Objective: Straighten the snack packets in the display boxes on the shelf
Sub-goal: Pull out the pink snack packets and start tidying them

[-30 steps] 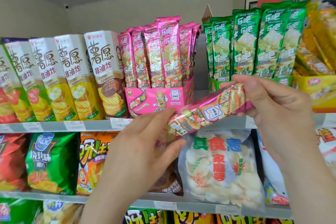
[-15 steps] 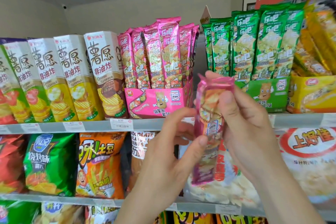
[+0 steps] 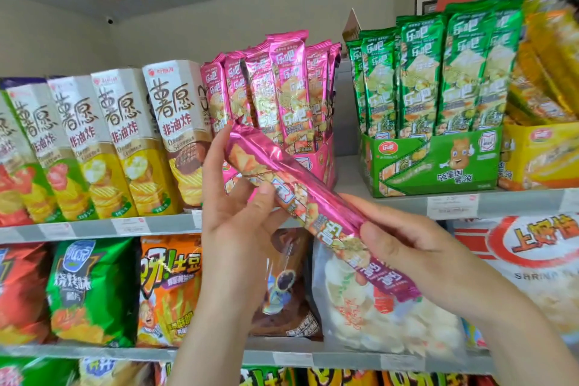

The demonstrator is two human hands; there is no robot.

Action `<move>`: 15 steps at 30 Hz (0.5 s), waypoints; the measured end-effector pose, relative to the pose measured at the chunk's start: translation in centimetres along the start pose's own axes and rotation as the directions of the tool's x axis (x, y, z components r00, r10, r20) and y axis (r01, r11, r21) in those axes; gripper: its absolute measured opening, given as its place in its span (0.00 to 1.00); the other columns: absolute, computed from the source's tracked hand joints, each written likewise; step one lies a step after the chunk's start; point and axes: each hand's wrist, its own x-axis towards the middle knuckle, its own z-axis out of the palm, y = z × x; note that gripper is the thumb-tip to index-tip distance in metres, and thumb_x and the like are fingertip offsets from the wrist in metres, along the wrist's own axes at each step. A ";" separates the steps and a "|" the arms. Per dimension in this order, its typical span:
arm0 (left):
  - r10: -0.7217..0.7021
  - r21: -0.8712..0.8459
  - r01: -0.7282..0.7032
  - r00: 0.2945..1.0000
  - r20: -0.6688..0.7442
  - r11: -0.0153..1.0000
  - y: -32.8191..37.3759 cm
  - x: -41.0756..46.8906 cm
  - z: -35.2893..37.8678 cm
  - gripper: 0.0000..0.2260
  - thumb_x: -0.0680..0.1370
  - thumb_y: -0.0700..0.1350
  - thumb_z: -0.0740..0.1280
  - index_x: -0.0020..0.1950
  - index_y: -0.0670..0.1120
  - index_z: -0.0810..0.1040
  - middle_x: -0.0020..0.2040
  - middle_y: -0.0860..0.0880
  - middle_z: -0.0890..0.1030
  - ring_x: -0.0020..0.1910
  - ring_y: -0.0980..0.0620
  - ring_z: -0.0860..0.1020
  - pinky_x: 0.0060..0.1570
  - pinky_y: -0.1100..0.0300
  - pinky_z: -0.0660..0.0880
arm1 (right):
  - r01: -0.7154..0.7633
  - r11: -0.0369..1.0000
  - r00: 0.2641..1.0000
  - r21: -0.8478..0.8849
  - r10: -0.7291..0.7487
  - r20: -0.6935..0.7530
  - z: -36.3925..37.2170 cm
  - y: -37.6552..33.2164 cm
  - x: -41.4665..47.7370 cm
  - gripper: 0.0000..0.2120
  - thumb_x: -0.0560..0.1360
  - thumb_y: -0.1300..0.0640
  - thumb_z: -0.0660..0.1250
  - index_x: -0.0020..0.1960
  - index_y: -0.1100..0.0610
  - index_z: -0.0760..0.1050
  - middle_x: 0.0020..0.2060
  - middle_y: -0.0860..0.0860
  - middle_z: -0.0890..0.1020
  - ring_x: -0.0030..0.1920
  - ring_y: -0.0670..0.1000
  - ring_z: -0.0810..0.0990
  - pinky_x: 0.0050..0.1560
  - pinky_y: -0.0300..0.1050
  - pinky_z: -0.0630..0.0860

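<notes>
Long pink packet (image 3: 313,207) is held slantwise in front of the pink display box (image 3: 327,163) on the upper shelf (image 3: 94,226). The left hand (image 3: 238,229) grips its upper half and the right hand (image 3: 416,251) pinches the lower part. Judged light, with slick, crinkly foil and brittle contents: hold mid-body with gentle pressure, not by the sealed ends.

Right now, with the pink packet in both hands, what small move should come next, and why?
Probably tip the pink packet upright and slide it into the pink display box. It lies slanted between the left hand and the right hand, while the other pink packets stand upright in that box.
</notes>
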 end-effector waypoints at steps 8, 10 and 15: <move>0.045 0.264 0.006 0.982 -0.186 0.965 0.4 2.3 -2.3 0.05 0.75 0.51 0.69 0.46 0.56 0.74 0.43 0.47 0.81 0.31 0.57 0.74 0.28 0.62 0.75 | -0.040 0.959 0.999 0.281 0.029 0.042 -2.4 0.0 -0.5 0.25 0.69 0.37 0.72 0.63 0.45 0.79 0.60 0.48 0.82 0.61 0.49 0.80 0.56 0.44 0.79; 0.086 0.341 -0.013 0.976 -0.198 0.940 0.2 2.2 -2.6 0.04 0.78 0.53 0.67 0.52 0.57 0.79 0.38 0.52 0.80 0.33 0.57 0.75 0.31 0.59 0.77 | 0.090 0.876 0.989 0.473 -0.024 -0.145 -2.8 -0.1 -0.2 0.24 0.66 0.42 0.76 0.59 0.53 0.82 0.55 0.54 0.84 0.52 0.51 0.84 0.45 0.46 0.82; 0.219 0.582 -0.117 0.970 -0.108 0.805 -0.4 1.6 -1.2 0.20 0.82 0.49 0.60 0.32 0.43 0.75 0.25 0.48 0.70 0.26 0.59 0.68 0.27 0.66 0.65 | 0.385 0.902 0.690 0.193 -0.143 -0.709 -2.0 -0.9 1.5 0.13 0.77 0.46 0.62 0.47 0.49 0.84 0.35 0.48 0.84 0.33 0.47 0.81 0.33 0.38 0.76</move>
